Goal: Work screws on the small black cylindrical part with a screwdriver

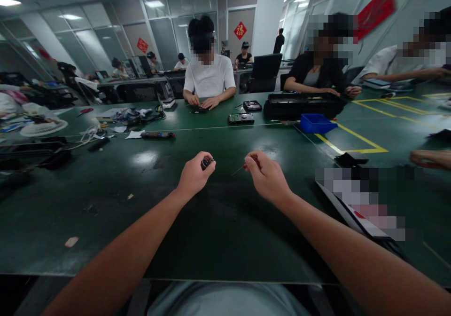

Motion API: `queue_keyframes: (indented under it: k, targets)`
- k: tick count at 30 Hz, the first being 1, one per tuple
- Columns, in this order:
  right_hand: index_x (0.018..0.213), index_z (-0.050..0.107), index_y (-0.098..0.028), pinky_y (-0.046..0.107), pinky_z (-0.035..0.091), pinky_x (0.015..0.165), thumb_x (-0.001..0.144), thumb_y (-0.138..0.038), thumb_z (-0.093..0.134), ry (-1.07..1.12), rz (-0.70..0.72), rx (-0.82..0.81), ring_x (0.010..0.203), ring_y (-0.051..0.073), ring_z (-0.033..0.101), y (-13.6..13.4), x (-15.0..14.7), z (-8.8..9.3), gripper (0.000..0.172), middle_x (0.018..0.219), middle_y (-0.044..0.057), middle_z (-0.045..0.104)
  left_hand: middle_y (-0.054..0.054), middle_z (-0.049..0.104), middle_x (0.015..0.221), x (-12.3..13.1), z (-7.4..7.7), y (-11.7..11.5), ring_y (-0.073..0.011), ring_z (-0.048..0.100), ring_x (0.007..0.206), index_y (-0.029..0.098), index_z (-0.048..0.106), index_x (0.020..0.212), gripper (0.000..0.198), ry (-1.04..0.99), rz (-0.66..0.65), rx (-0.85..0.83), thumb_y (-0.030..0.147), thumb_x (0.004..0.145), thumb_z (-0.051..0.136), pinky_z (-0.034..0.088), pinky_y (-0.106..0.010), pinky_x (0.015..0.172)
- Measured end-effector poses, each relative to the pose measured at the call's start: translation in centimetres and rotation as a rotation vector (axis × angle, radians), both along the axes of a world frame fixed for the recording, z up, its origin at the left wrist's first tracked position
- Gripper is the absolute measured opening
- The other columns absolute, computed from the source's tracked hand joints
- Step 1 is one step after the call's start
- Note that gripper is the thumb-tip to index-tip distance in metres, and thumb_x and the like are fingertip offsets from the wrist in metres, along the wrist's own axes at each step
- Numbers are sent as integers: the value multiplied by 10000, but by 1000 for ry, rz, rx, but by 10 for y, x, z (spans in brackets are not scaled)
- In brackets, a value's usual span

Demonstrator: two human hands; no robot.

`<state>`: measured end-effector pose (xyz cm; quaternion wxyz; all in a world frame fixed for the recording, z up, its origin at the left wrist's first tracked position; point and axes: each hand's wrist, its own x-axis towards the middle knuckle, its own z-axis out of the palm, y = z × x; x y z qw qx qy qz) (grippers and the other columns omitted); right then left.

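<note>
Metal shaft (238, 170), slanted, pointing down-left, right hand (266, 172)

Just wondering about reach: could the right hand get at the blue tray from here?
Probably, with a stretch: nothing seems to stand between the right hand and the blue tray, though that hand holds a thin-shafted tool.

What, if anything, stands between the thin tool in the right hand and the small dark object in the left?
Only the thumb of the left hand, partly covering the dark object on the side facing the thin tool. From thumb to tool, nothing else visible stands in the way.
</note>
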<state>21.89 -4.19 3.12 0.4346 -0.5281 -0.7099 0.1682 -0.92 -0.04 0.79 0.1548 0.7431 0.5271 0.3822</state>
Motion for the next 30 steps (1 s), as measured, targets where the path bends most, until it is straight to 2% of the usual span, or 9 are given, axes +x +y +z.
queue_keyframes:
  k: [3, 6, 9, 12, 16, 21, 26, 30]
  targets:
    - [953, 593, -204, 322, 436, 645, 994, -378, 427, 0, 9, 1, 725, 208, 658, 0, 1, -1, 244, 790, 51, 697, -25, 627, 801, -9, 0, 9, -147, 555, 660, 195, 603, 943, 179, -288, 50, -60, 354, 867, 570, 423, -264, 621]
    - [952, 595, -203, 329, 440, 656, 995, -381, 425, 1, 9, 4, 732, 210, 660, 0, 2, -1, 249, 794, 52, 697, -1, 574, 716, -17, 1, 18, -108, 481, 532, 186, 557, 909, 145, -596, 53, -159, 304, 828, 538, 352, -219, 491]
    - [949, 591, -205, 329, 443, 660, 995, -382, 426, 3, 11, 5, 739, 211, 664, 0, 1, 0, 246, 797, 51, 697, 11, 549, 699, -26, 6, 23, -91, 448, 478, 182, 554, 946, 193, -778, 65, -198, 290, 788, 536, 288, -195, 421]
    - [950, 588, -208, 327, 446, 654, 997, -370, 421, -2, 17, -6, 735, 209, 659, -1, 1, 2, 237, 805, 53, 700, 11, 545, 690, -36, 11, 27, -90, 445, 464, 178, 566, 965, 236, -873, 77, -181, 300, 764, 544, 275, -189, 396]
    - [953, 585, -207, 328, 451, 662, 994, -356, 424, 5, 21, -12, 744, 210, 663, -2, 1, 2, 223, 805, 54, 702, 7, 551, 665, -51, 20, 33, -102, 455, 452, 183, 548, 951, 242, -980, 165, -137, 308, 745, 526, 275, -192, 385]
    - [956, 584, -206, 329, 448, 671, 993, -363, 428, 8, 22, -1, 746, 209, 665, -1, 2, 1, 225, 797, 50, 698, 10, 537, 653, -77, 41, 33, -109, 447, 448, 186, 502, 918, 163, -1088, 302, -118, 243, 767, 482, 272, -203, 390]
    - [950, 586, -209, 330, 446, 676, 991, -375, 431, 9, 16, 16, 744, 210, 666, 2, 2, -2, 231, 796, 49, 702, 9, 520, 656, -115, 61, 23, -109, 435, 457, 177, 477, 852, 69, -1116, 437, -122, 171, 836, 410, 287, -209, 406]
    - [961, 591, -208, 328, 442, 662, 992, -388, 426, 12, 20, 12, 739, 211, 666, 2, 2, -3, 246, 796, 48, 702, -10, 532, 640, -156, 65, 15, -119, 432, 463, 165, 473, 827, 113, -1117, 571, -148, 146, 857, 366, 285, -204, 405]
